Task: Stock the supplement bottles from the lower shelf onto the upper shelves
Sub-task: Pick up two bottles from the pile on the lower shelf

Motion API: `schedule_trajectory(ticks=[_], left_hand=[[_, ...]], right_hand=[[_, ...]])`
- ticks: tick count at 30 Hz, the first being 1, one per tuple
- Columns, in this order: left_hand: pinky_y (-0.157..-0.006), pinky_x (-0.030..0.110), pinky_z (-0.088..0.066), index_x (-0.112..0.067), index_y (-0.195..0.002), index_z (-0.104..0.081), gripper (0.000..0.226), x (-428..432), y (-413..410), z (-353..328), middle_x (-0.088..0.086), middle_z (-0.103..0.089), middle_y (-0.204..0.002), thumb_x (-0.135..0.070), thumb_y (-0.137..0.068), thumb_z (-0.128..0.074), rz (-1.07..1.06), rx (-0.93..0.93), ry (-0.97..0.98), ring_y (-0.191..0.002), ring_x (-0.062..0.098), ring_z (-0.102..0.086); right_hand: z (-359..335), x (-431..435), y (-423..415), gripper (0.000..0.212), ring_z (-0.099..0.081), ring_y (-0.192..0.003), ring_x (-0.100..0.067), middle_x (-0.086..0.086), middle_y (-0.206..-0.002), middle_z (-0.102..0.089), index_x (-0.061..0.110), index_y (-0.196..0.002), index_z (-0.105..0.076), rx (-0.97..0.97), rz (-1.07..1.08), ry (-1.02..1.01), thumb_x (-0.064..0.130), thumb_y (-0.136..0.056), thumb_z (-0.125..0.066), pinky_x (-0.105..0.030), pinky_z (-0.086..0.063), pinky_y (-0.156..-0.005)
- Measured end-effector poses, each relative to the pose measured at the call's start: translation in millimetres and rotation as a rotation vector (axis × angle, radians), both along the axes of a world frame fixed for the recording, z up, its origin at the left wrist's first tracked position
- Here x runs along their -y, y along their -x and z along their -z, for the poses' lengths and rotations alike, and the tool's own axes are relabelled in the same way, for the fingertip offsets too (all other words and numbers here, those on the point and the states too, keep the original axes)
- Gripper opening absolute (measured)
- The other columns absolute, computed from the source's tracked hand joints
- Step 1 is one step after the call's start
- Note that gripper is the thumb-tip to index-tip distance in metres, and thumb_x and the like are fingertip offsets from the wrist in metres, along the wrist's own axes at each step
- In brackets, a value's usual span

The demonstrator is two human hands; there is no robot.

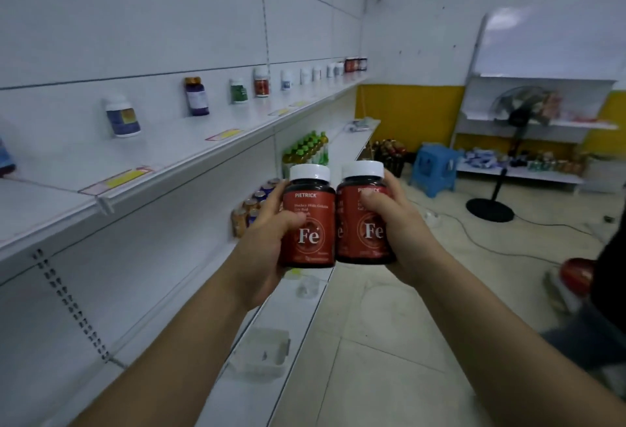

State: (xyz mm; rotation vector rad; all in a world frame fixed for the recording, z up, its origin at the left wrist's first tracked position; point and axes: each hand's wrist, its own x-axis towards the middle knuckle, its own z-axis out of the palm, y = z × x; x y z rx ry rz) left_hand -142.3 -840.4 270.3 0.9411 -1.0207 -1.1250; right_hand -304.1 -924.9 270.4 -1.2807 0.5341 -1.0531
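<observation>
Holding two supplement bottles side by side at the centre of the frame, we keep one in each hand. Our left hand [267,233] curls round the left bottle [313,236], thumb across the front of its red label and fingers behind. Our right hand [399,226] wraps the right bottle [372,231] the same way, thumb pressed on the upper part of the label. Both bottles are dark with white caps, stand upright, and touch along their sides; each label shows a large "Fe". They hang in the air in front of the shelving, well apart from any shelf.

At the left of the frame runs the upper shelf [189,145], white, with yellow price tags on its front edge and a row of other bottles [262,82] spaced along its back wall. Just behind our hands we see green drink bottles [310,150] and cans [254,201]. Below our forearms lies the lower shelf [291,304], bearing a clear plastic tub [259,352]. At the right stand a blue stool [435,169] and a fan [518,114].
</observation>
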Motion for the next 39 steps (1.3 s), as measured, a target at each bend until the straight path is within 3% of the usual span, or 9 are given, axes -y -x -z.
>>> schedule_trajectory(ticks=[4,13,16,19,23,26,32,36,39], left_hand=[[-0.070,0.043,-0.054,-0.036,-0.133,-0.043,0.077,82,1,-4,0.010,-0.064,-0.115,-0.006,-0.064,-0.060,0.092,-0.005,0.027,-0.096,0.030,-0.066],[-0.071,0.043,-0.054,-0.059,-0.112,-0.052,0.064,281,59,-2,-0.001,-0.068,-0.106,-0.010,-0.071,-0.061,0.303,0.036,0.042,-0.098,0.026,-0.067],[-0.071,0.043,-0.054,-0.050,-0.125,-0.045,0.075,351,85,0,0.002,-0.068,-0.107,-0.005,-0.068,-0.062,0.324,0.080,0.056,-0.097,0.028,-0.067],[-0.074,0.045,-0.055,-0.052,-0.129,-0.039,0.085,416,106,-4,0.005,-0.063,-0.114,-0.005,-0.064,-0.069,0.275,0.145,0.052,-0.100,0.028,-0.065],[-0.074,0.041,-0.056,-0.064,-0.111,-0.044,0.081,494,105,-10,0.001,-0.063,-0.111,-0.007,-0.060,-0.071,0.147,0.163,0.060,-0.095,0.023,-0.067],[-0.078,0.046,-0.056,-0.068,-0.103,-0.045,0.082,549,87,-9,0.001,-0.061,-0.113,-0.005,-0.058,-0.070,0.052,0.170,0.055,-0.094,0.023,-0.067],[-0.080,0.050,-0.055,-0.052,-0.129,-0.038,0.090,677,42,13,0.003,-0.062,-0.113,-0.007,-0.057,-0.068,-0.043,0.157,0.055,-0.099,0.028,-0.064],[-0.081,0.052,-0.055,-0.051,-0.128,-0.037,0.088,778,11,18,0.006,-0.061,-0.113,-0.007,-0.058,-0.066,-0.037,0.137,0.057,-0.099,0.029,-0.064],[-0.083,0.053,-0.054,-0.046,-0.133,-0.035,0.087,859,-1,6,0.008,-0.060,-0.114,-0.007,-0.061,-0.063,-0.011,0.144,0.039,-0.100,0.029,-0.063]], right_hand=[[-8,59,12,0.037,-0.071,-0.087,-0.019,0.005,-0.096,-0.072,0.046,-0.108,-0.058,-0.035,0.138,0.025,0.035,-0.074,-0.067,-0.032,-0.056,-0.064],[-8,223,84,0.040,-0.070,-0.093,-0.017,0.001,-0.111,-0.066,0.038,-0.124,-0.049,-0.103,0.389,0.010,0.034,-0.087,-0.064,-0.042,-0.058,-0.078],[-9,289,107,0.042,-0.069,-0.094,-0.018,0.000,-0.111,-0.065,0.035,-0.125,-0.048,-0.126,0.411,0.033,0.034,-0.087,-0.064,-0.044,-0.058,-0.080],[-17,355,127,0.040,-0.069,-0.092,-0.018,0.000,-0.110,-0.066,0.033,-0.125,-0.048,-0.133,0.423,0.024,0.034,-0.088,-0.063,-0.043,-0.058,-0.079],[-28,441,137,0.042,-0.068,-0.094,-0.019,0.000,-0.109,-0.065,0.035,-0.127,-0.046,-0.185,0.391,0.021,0.037,-0.088,-0.062,-0.040,-0.057,-0.078],[-25,505,126,0.038,-0.067,-0.093,-0.019,0.000,-0.108,-0.065,0.037,-0.124,-0.047,-0.184,0.376,0.009,0.038,-0.089,-0.061,-0.037,-0.056,-0.074],[-2,646,74,0.021,-0.070,-0.078,-0.013,0.003,-0.099,-0.067,0.043,-0.109,-0.052,-0.205,0.338,0.012,0.038,-0.090,-0.059,-0.026,-0.053,-0.058],[4,753,38,0.031,-0.071,-0.078,-0.013,-0.001,-0.101,-0.067,0.038,-0.118,-0.052,-0.199,0.322,0.027,0.037,-0.089,-0.060,-0.025,-0.053,-0.056],[-6,830,28,0.023,-0.071,-0.077,-0.014,0.001,-0.098,-0.069,0.042,-0.110,-0.054,-0.183,0.339,0.021,0.035,-0.089,-0.061,-0.026,-0.053,-0.056]])
